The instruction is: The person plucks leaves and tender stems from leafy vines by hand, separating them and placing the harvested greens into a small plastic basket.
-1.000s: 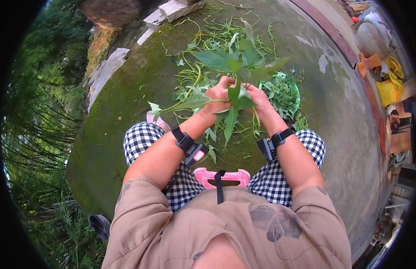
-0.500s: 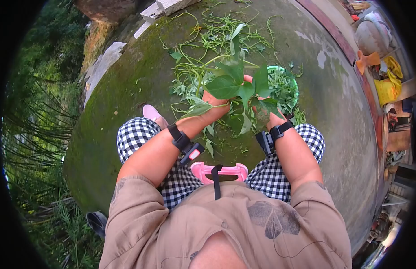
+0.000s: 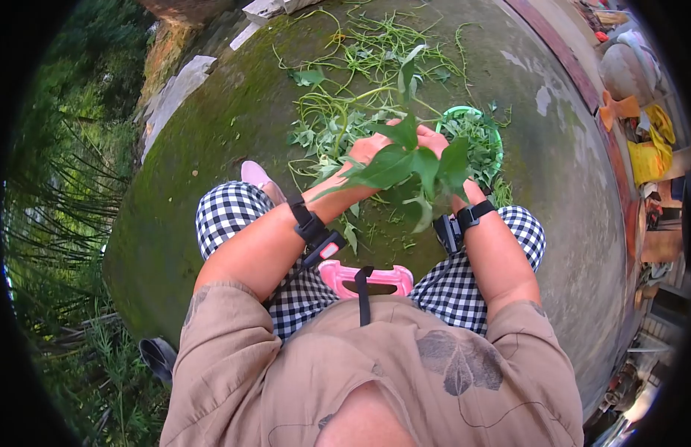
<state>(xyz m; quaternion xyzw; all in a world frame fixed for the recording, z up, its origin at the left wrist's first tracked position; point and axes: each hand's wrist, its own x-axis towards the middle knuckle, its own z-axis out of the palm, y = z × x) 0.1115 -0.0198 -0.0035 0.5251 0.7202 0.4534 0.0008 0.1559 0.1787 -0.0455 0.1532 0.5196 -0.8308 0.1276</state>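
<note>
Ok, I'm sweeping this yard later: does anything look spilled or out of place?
Slightly: loose green sprigs lie on the ground by the near side of the green-rimmed basket, outside the leaves gathered in it, so they look spilled. I see no damage.

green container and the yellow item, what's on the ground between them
The head view shows bare grey floor beside the green container, then a reddish strip before the yellow item.

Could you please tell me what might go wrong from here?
Broad leaves partly cover the right hand, so a pinch could land in the wrong spot. The green-rimmed container sits near that hand and might get knocked. Loose stems lie tangled together and could snag when lifted.
</note>
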